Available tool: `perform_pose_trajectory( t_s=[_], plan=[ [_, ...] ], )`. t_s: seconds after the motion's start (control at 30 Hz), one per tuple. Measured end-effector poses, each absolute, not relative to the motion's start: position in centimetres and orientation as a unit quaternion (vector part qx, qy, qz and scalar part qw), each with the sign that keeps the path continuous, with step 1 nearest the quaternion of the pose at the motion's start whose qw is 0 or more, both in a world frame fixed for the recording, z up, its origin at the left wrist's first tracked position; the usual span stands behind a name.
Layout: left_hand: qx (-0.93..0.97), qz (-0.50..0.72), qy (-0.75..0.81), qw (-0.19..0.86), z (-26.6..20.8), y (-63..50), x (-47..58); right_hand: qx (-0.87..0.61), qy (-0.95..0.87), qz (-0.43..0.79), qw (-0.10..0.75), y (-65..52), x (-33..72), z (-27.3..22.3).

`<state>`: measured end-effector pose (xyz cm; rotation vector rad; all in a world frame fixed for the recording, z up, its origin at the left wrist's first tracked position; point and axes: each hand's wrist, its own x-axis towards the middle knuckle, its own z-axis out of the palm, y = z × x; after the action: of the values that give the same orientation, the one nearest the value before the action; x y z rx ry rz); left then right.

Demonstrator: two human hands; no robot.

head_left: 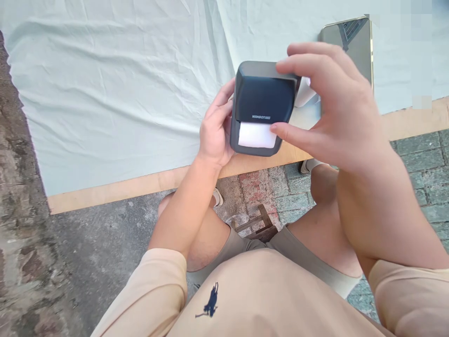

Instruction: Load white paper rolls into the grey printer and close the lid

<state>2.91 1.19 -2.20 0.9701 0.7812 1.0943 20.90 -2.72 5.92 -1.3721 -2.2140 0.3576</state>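
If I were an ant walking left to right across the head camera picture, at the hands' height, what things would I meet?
Rough brown-grey surface → bare left hand → boxy black device with white NIIMBOT lettering → bare right hand.

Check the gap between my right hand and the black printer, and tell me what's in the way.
Nothing visible is in the way: the right hand has a fingertip at the top edge of the black printer and its thumb at the white paper. The phone lies beyond that hand, not between.
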Motion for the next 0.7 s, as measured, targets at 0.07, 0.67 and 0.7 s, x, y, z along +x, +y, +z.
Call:
perform_pose_trajectory(
  t_s=[0.07,0.67,0.7],
  plan=[
    [0.438,0.48,0.342,0.678,-2.0,1.1,2.9,-0.499,-0.804,0.13,0.297,-2.6,20.8,5.9],
    [0.48,0.461,0.306,0.681,-1.8,0.3,3.4,-0.575,-0.758,0.112,0.286,-1.9,20.3,5.7],
    [0.483,0.457,0.3,0.684,-1.8,0.3,3.4,-0.594,-0.758,0.101,0.249,-1.9,20.4,5.8]
  ],
)
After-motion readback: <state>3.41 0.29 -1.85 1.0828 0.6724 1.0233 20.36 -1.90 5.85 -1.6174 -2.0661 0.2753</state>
